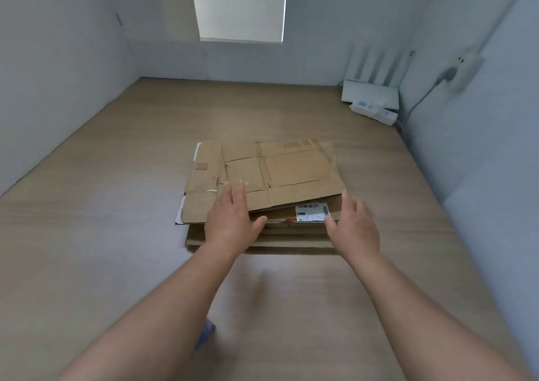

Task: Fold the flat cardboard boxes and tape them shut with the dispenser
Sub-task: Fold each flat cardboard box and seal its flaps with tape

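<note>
Wide wooden table between pale walls, window at the far end. Stack of flat cardboard boxes at the table's middle, top sheet creased and slightly askew over those beneath, a white shipping label showing on a lower sheet at the near right corner. White router with upright antennas in the far right corner, power strip just in front. Left hand spread loose, fingers flat on the top sheet's near edge, gripping nothing. Right hand likewise unclenched, at the stack's near right corner beside the label. Small blue object peeking out beside the left forearm, too blurred to identify.
</note>
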### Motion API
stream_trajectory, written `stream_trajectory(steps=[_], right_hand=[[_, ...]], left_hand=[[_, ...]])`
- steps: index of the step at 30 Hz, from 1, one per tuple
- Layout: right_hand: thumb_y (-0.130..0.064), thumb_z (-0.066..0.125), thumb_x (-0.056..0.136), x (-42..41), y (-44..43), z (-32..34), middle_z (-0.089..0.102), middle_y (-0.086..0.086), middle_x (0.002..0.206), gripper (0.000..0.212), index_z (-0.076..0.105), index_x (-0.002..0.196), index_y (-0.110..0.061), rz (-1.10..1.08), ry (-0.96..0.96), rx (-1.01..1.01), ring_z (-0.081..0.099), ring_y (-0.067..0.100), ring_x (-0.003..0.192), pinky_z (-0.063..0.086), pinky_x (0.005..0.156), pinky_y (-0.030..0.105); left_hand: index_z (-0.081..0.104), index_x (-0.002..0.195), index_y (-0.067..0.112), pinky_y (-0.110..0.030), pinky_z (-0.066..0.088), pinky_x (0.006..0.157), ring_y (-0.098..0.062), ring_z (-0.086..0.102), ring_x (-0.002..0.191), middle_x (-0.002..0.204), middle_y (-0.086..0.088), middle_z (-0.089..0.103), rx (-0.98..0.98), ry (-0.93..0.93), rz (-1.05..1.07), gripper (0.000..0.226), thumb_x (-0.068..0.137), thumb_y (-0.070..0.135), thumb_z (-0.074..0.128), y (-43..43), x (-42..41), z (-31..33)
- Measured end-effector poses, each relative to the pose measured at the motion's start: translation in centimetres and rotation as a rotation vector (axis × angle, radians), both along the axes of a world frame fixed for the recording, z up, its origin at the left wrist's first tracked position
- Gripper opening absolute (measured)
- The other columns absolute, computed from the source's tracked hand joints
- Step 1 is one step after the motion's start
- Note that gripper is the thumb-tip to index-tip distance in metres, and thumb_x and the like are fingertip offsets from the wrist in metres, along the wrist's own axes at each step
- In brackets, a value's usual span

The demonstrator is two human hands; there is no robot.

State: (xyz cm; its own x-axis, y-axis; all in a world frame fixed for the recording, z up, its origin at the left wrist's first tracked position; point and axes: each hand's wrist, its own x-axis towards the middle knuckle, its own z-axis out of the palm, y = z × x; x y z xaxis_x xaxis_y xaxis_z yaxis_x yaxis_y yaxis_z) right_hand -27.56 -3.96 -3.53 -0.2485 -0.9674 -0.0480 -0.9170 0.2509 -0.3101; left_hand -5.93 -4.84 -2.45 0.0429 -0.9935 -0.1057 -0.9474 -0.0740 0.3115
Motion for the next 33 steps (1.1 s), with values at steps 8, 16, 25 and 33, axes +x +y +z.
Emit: stream_trajectory(steps=[8, 16, 25, 33], right_hand=[[-0.044, 0.053, 0.090, 0.3, -4.8, -1.7, 0.032, 0.013, 0.149, 0.080, 0.011, 0.151, -0.015, -0.064, 0.046, 0.073, 0.029, 0.032, 0.135, 0.024, 0.111, 0.043], [-0.027, 0.064, 0.087, 1.0, 0.9, -0.1, 0.039, 0.016, 0.135, 0.068, 0.029, 0.143, -0.009, -0.196, -0.286, -0.194, 0.046, 0.031, 0.118, 0.038, 0.094, 0.033], [0.001, 0.052, 0.087, -1.1, 9.0, 5.9, 0.055, 0.009, 0.118, 0.055, 0.038, 0.139, -0.007, 0.004, -0.551, -0.585, 0.054, 0.023, 0.104, 0.037, 0.084, 0.022], [-0.006, 0.055, 0.087, -3.9, 14.4, 9.6, 0.066, 0.010, 0.094, 0.021, 0.057, 0.108, -0.005, 0.171, -0.357, -0.686, 0.061, 0.029, 0.084, 0.046, 0.070, 0.034]], left_hand=[[0.002, 0.153, 0.019, -0.038, 0.013, 0.119, -0.029, 0.004, 0.148, 0.160, -0.014, -0.004, 0.069, 0.024, -0.008, 0.095, 0.087, 0.059, 0.056, -3.8, 0.2, -3.1], [0.004, 0.153, 0.021, -0.040, 0.020, 0.117, -0.026, 0.004, 0.147, 0.161, -0.004, -0.007, 0.013, 0.100, 0.010, 0.091, 0.087, 0.058, 0.055, 0.8, -0.7, -0.4], [0.045, 0.135, 0.026, -0.033, 0.042, 0.077, -0.026, 0.057, 0.106, 0.126, 0.002, 0.057, -0.362, 0.279, 0.251, 0.038, 0.097, 0.033, 0.044, 11.3, -2.7, 6.5], [0.054, 0.096, 0.026, -0.032, 0.047, 0.069, -0.026, 0.062, 0.084, 0.080, -0.002, 0.067, -0.183, 0.339, 0.380, 0.017, 0.084, 0.034, 0.045, 18.2, -4.5, 9.0]])
